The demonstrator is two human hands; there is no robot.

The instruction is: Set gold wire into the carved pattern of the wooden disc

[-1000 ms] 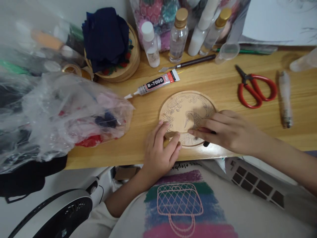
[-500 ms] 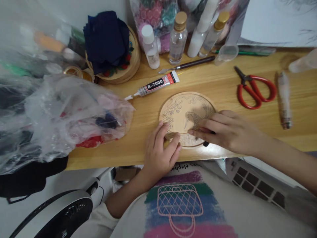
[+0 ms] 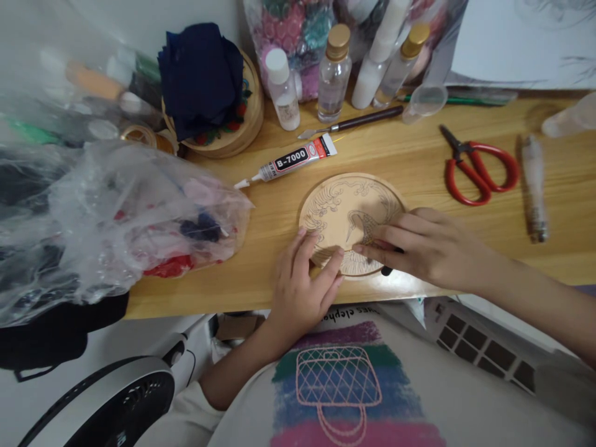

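A round wooden disc point(image 3: 333, 217) with a line drawing of a bird and curling plumes lies near the table's front edge. My left hand point(image 3: 302, 285) rests on its lower left rim, fingers apart and fingertips touching the wood. Over the lower part of the drawing, my right hand point(image 3: 419, 248) is pinched closed, its fingertips low against the surface. A thin dark line runs between the fingertips of both hands; whether it is thread or wire I cannot tell. Small black parts point(image 3: 386, 270) show under my right hand, their kind hidden.
Behind the disc lie a B-7000 glue tube point(image 3: 295, 158) and a dark-handled palette knife point(image 3: 363, 121). Red-handled pliers point(image 3: 479, 167) lie right. Several bottles point(image 3: 334, 74) stand at the back. A clear plastic bag point(image 3: 139, 211) fills the left, near navy cloth point(image 3: 200, 81).
My left hand's fingertip nearest my right hand has shifted slightly to the right on the disc. My right hand stays almost in place.
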